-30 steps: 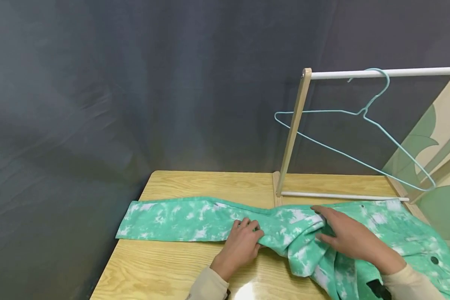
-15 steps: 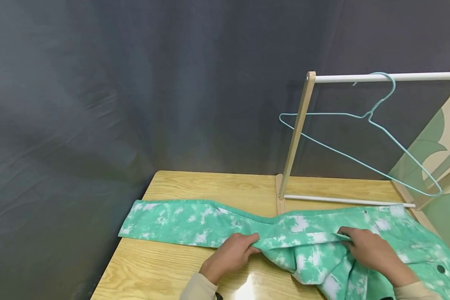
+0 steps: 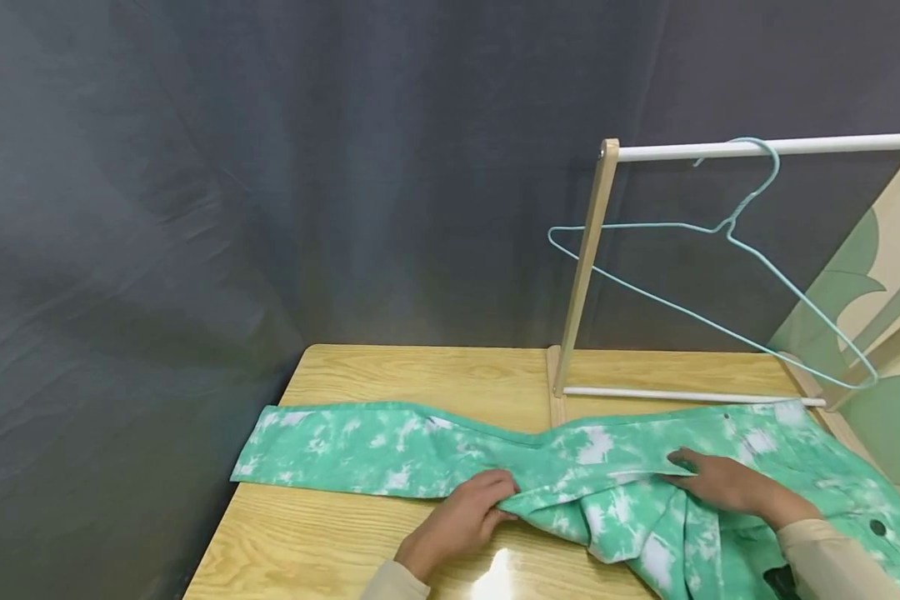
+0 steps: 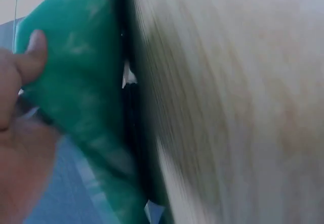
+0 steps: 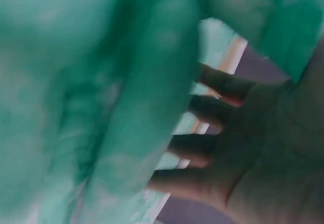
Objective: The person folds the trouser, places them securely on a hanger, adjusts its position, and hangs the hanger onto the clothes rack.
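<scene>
Currently, green patterned garment [image 3: 345, 446] is lying along desk [image 3: 390, 371], narrow end slightly overhanging the left edge, a strip of desk showing up to the back edge. Left hand [image 3: 461, 521] is pinching the near hem; right hand [image 3: 727, 483] is apparently clamping a fold, wrist view blurry. Hanger [image 3: 752, 197] is hanging from rack [image 3: 585, 267] by the back edge.

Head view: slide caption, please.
Left hand and right hand hold a mottled green garment on a wooden table.

Head view: cloth [image 3: 622, 533] cropped bottom right, rod [image 3: 817, 146] runs off right. My left hand [image 4: 25, 148] cut by left-wrist view's left edge. My right hand [image 5: 248, 143]: fingertips hidden behind cloth, blurred in right-wrist view.
</scene>
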Motion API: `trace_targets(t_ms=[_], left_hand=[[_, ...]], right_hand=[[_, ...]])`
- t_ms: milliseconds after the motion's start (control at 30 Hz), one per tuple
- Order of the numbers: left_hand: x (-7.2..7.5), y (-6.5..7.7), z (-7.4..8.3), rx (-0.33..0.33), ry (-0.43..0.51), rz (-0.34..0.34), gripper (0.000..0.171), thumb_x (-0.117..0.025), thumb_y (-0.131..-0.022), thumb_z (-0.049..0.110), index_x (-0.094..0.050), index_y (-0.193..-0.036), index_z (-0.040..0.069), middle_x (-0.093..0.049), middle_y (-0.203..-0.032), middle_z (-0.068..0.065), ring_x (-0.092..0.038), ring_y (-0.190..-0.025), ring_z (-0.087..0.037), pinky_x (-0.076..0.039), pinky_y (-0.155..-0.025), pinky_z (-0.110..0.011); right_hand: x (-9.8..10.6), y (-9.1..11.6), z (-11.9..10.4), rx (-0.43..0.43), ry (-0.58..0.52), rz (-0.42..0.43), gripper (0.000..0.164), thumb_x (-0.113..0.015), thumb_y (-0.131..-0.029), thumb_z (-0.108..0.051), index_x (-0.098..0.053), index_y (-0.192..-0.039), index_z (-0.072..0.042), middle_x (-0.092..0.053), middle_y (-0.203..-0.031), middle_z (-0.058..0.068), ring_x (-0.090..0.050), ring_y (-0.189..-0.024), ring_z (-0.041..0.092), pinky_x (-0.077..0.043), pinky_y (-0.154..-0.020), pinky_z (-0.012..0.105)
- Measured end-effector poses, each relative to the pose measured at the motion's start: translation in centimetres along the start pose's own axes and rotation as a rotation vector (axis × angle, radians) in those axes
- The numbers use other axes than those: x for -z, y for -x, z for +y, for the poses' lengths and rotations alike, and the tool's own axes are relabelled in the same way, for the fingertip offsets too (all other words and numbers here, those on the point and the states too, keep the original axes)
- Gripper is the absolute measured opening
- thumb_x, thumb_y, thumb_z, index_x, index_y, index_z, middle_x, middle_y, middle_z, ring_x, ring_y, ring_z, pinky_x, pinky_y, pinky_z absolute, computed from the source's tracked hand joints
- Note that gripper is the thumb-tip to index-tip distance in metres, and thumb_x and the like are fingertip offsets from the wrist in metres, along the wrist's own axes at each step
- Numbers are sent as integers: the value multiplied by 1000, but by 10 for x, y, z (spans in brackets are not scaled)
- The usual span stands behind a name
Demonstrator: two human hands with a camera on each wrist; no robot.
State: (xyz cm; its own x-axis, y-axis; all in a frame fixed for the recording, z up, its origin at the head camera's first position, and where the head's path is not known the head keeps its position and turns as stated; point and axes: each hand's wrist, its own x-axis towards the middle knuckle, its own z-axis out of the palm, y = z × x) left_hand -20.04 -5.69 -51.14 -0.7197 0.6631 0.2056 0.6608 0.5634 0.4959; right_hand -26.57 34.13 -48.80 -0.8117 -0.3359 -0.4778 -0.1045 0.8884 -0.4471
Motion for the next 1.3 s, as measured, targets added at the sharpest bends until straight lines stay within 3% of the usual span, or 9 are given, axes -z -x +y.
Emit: trace_targets(t_ms=[100, 267, 400, 633, 767, 833, 1000, 1200, 1300], left_hand=[[5, 3, 2, -53, 41, 115, 5, -61, -97, 21, -58, -96, 18, -64, -95, 8, -55, -91, -6, -46, -80, -12], [28, 7, 2, 70, 209, 124, 16, -61, -97, 27, -65, -108, 17, -70, -104, 6, -60, -96, -3, -52, -84, -18], [52, 13, 0, 184, 235, 34, 25, -62, -95, 39, -68, -111, 21, -71, -105, 9, -57, -91, -1, -51, -81, -20], [85, 33, -24, 297, 381, -202, 31, -78, -84, 33, -74, -107, 14, -55, -71, 10, -42, -59, 3, -49, -68, -18], [86, 45, -38, 274, 285, -347, 30, -81, -80, 33, -73, -105, 17, -50, -77, 14, -37, -65, 1, -39, -64, -17], [83, 52, -45, 264, 246, -377, 19, -79, -83, 32, -69, -90, 18, -44, -74, 15, -35, -66, 1, -34, -61, -17], [91, 69, -64, 278, 260, -307, 33, -64, -95, 28, -45, -72, 14, -27, -64, 12, -25, -57, 0, -32, -59, -18], [135, 72, -79, 216, 171, -218, 27, -54, -102, 27, -49, -77, 17, -29, -66, 13, -29, -59, 4, -37, -63, -19], [157, 79, -86, 215, 32, -175, 22, -56, -100, 26, -54, -79, 20, -35, -65, 15, -30, -58, 5, -36, -62, -19]], right_hand=[[-2, -6, 7, -29, -36, -14, 74, -52, -97, -58, -50, -139, 3, -45, -140, 40, -52, -118, 58, -46, -87, 63], [1, -8, 10, -70, -43, -19, 78, -48, -97, -62, -48, -141, 3, -47, -139, 40, -52, -117, 60, -46, -85, 64], [2, -10, 12, -85, -50, -29, 79, -49, -96, -62, -48, -139, 4, -54, -133, 35, -56, -113, 56, -47, -83, 62], [1, -4, 21, -83, -43, 4, 85, -47, -99, -58, -36, -144, 13, -54, -135, 33, -53, -116, 58, -47, -85, 62], [-1, 0, 23, -88, -46, 24, 84, -49, -99, -54, -34, -144, 16, -55, -135, 32, -53, -116, 57, -48, -85, 61], [-4, 1, 21, -89, -43, 37, 83, -50, -99, -54, -36, -143, 16, -56, -134, 32, -55, -115, 56, -48, -85, 61], [-13, 9, 6, -50, 10, 93, 69, -52, -99, -53, -52, -135, 6, -62, -125, 30, -62, -106, 50, -50, -81, 60], [-12, 16, -10, 16, 4, 114, 53, -57, -97, -49, -59, -130, -8, -70, -113, 17, -68, -94, 36, -52, -75, 55], [-13, 12, -12, 48, -87, 28, 56, -58, -97, -50, -53, -137, -10, -64, -125, 24, -64, -107, 43, -51, -80, 58]])
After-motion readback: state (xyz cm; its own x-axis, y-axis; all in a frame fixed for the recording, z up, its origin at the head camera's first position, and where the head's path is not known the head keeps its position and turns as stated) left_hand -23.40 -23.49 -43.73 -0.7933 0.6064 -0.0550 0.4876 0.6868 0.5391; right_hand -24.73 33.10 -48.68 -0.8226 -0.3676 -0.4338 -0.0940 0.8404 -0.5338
